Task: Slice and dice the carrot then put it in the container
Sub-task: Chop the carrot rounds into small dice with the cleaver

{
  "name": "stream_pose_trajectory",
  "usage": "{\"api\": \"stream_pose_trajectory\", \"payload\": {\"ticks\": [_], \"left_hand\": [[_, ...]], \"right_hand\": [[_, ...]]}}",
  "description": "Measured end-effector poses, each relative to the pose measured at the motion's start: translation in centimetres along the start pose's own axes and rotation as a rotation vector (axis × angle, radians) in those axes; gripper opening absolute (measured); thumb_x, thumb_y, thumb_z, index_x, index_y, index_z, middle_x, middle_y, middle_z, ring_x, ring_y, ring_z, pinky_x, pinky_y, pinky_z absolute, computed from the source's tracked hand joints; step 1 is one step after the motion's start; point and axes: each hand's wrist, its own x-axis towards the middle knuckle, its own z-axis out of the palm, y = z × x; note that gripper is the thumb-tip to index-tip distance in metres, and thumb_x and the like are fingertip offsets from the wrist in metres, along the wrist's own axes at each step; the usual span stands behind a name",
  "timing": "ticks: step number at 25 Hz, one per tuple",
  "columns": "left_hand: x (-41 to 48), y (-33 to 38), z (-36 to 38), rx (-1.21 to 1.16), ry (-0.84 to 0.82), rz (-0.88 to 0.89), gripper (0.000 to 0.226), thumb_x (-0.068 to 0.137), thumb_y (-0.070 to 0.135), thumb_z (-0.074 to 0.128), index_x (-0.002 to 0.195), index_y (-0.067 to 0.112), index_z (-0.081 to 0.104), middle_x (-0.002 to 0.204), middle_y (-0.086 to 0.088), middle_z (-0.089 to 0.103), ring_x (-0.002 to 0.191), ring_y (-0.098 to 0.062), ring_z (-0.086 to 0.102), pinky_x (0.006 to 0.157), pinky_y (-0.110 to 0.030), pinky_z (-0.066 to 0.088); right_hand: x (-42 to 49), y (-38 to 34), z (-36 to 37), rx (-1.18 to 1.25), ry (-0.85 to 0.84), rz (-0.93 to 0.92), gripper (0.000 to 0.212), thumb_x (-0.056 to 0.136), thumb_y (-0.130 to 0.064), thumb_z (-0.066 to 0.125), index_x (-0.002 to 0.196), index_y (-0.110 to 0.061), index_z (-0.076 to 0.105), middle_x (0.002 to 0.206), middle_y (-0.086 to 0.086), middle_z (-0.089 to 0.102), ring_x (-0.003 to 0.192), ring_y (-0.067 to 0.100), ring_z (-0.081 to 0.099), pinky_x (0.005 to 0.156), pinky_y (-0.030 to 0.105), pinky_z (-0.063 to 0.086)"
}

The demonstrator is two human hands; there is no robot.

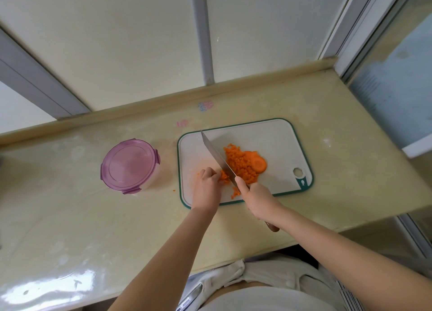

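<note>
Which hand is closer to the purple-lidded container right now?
Left. The left hand holds carrot bits just right of the container; the right hand grips the knife farther right.

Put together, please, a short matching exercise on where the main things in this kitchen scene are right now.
Things:
1. container
2. knife
3. diced carrot
4. left hand

Places or states:
A. gripped by the right hand
B. holding carrot pieces beside the blade
C. lid on, standing left of the cutting board
D. heaped on the cutting board, right of the blade

Pairs: 1-C, 2-A, 3-D, 4-B
</note>
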Motion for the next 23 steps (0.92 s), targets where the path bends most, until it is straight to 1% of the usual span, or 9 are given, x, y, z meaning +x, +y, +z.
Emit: {"api": "stream_pose_trajectory", "payload": {"ticks": [2,4,6,7,9,11,13,18,23], "left_hand": [[0.0,0.0,0.1,-0.013,0.003,-0.002,0.012,0.087,0.006,0.059,0.089,-0.001,0.069,0.084,-0.015,0.055,0.082,-0.032,0.049,0.074,-0.040,0.045],[-0.1,0.0,0.1,-0.024,0.011,-0.005,0.012,0.087,0.006,0.060,0.089,-0.001,0.069,0.083,-0.015,0.055,0.082,-0.031,0.049,0.072,-0.039,0.045],[-0.1,0.0,0.1,-0.025,0.004,-0.016,0.013,0.088,0.008,0.059,0.093,0.002,0.069,0.084,-0.015,0.054,0.084,-0.031,0.048,0.074,-0.037,0.042],[-0.1,0.0,0.0,-0.027,0.000,-0.020,0.013,0.088,0.010,0.059,0.094,0.003,0.069,0.084,-0.015,0.054,0.084,-0.030,0.048,0.075,-0.036,0.041],[0.0,0.1,0.0,-0.030,-0.004,-0.031,0.013,0.086,0.010,0.061,0.090,0.002,0.070,0.082,-0.016,0.053,0.083,-0.031,0.048,0.074,-0.037,0.041],[0.1,0.2,-0.2,-0.029,-0.006,-0.046,0.012,0.085,0.009,0.062,0.087,0.000,0.070,0.081,-0.017,0.052,0.083,-0.032,0.048,0.074,-0.039,0.043],[0.1,0.3,-0.3,-0.029,-0.022,-0.052,0.013,0.086,0.010,0.061,0.089,0.001,0.070,0.083,-0.017,0.052,0.085,-0.032,0.048,0.075,-0.037,0.041],[0.0,0.2,-0.6,-0.046,-0.026,-0.058,0.019,0.090,0.013,0.057,0.099,0.005,0.071,0.087,-0.014,0.053,0.090,-0.028,0.045,0.080,-0.032,0.039],[0.0,0.2,-0.6,-0.045,-0.040,-0.083,0.021,0.090,0.013,0.056,0.104,0.005,0.070,0.091,-0.013,0.054,0.095,-0.027,0.045,0.080,-0.028,0.036]], "right_hand": [[0.2,-0.1,0.6,-0.040,0.031,-0.023,0.061,0.100,-0.053,0.025,0.057,-0.013,0.040,0.060,0.004,0.047,0.063,0.025,0.049,0.061,0.032,0.039],[0.7,0.0,1.3,-0.055,0.047,-0.044,0.061,0.099,-0.054,0.025,0.060,-0.012,0.047,0.069,0.009,0.056,0.074,0.031,0.057,0.070,0.035,0.045],[1.2,-0.1,1.7,-0.034,0.056,-0.047,0.065,0.099,-0.055,0.026,0.072,-0.006,0.060,0.082,0.011,0.066,0.085,0.032,0.063,0.079,0.036,0.050],[1.4,-0.2,1.6,-0.012,0.052,-0.043,0.066,0.099,-0.055,0.026,0.077,-0.005,0.064,0.083,0.010,0.068,0.087,0.030,0.063,0.081,0.036,0.050],[1.6,-0.4,1.0,0.044,0.033,-0.045,0.062,0.100,-0.053,0.028,0.072,-0.009,0.063,0.072,0.003,0.065,0.077,0.024,0.062,0.072,0.031,0.046],[1.7,-0.4,0.5,0.091,0.029,-0.045,0.059,0.100,-0.052,0.029,0.061,-0.014,0.051,0.056,-0.002,0.053,0.057,0.017,0.052,0.056,0.028,0.038],[1.6,-0.3,0.2,0.135,0.022,-0.031,0.059,0.099,-0.054,0.028,0.059,-0.014,0.045,0.050,-0.004,0.045,0.046,0.013,0.041,0.049,0.025,0.031],[0.4,-0.5,-0.4,0.197,0.016,-0.025,0.058,0.099,-0.054,0.028,0.057,-0.016,0.045,0.046,-0.008,0.042,0.045,0.011,0.038,0.048,0.023,0.029],[-0.4,0.0,-0.3,0.083,-0.013,-0.011,0.059,0.098,-0.056,0.024,0.060,-0.014,0.041,0.052,0.000,0.042,0.046,0.015,0.039,0.050,0.027,0.034]]}}
